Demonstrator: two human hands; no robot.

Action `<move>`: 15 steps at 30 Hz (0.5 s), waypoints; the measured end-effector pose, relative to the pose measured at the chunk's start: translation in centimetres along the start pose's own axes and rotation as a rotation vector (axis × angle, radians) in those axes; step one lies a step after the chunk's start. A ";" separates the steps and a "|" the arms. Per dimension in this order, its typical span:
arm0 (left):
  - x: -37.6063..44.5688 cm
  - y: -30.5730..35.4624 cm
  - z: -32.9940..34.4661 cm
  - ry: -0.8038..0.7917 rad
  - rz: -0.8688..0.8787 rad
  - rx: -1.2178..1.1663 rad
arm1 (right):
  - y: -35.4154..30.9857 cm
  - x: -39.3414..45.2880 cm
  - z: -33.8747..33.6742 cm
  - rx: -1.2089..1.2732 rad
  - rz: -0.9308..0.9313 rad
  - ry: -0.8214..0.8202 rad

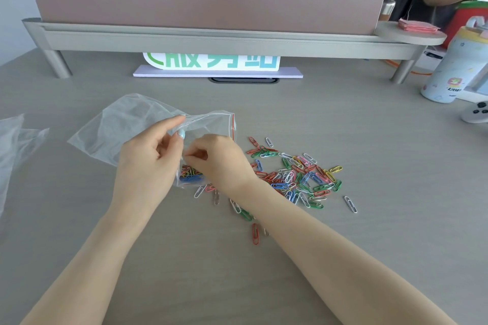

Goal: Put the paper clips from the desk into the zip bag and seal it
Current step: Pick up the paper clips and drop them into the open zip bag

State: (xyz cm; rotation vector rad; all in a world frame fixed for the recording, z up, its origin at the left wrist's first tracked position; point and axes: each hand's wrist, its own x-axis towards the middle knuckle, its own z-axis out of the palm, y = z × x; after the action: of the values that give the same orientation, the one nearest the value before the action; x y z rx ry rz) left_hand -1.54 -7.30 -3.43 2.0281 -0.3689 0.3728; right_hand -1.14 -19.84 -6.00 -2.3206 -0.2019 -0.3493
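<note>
Progress: early. A small clump of clips sits in the bottom of the zip bag (211,126); the bulk of the paper clips (295,177) is still loose on the surface (369,140), piled just right of the bag, with stragglers trailing toward the camera under the right forearm. Seal not done; the red zip strip at the bag's right edge looks open.

Hands: left hand (148,161) pinches the bag's upper film between thumb and fingers, holding the mouth up. Right hand (219,158) is curled at the opening, fingertips pinched together over it. Cannot tell whether it holds clips or just bag film; the fingertips hide that.

The bag is lifted slightly off the surface, between the two hands, mouth facing right toward the pile.

Room: plenty of bare surface in front and to the right of the pile. A second loose clear bag (118,124) lies touching behind the left hand, more plastic film (13,140) at far left. Monitor stand (211,39) is well back, water bottle (449,71) and white controller (475,113) far right, well apart from the clips. No surface edge close to the pile, so low risk of clips going over the side.

Left, as I judge it: many more grabs or one sweep, then press the zip shut.
</note>
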 end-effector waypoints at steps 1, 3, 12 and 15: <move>0.0 0.1 0.0 -0.001 0.001 -0.001 | 0.1 -0.1 -0.2 -0.001 -0.016 0.013; 0.0 0.1 -0.1 -0.004 -0.001 -0.003 | 0.4 -0.2 -1.0 -0.001 -0.034 0.060; -0.2 0.0 0.2 -0.003 -0.006 -0.011 | 8.6 -2.3 -9.4 -0.206 0.316 0.153; -0.1 0.0 0.2 -0.002 -0.017 -0.016 | 10.1 -3.0 -10.5 -0.333 0.425 0.041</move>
State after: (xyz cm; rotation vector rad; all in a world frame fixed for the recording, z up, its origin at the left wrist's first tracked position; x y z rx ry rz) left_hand -1.64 -7.48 -3.55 2.0149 -0.3553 0.3560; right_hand -3.44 -34.58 -6.72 -2.5978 0.3944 -0.2261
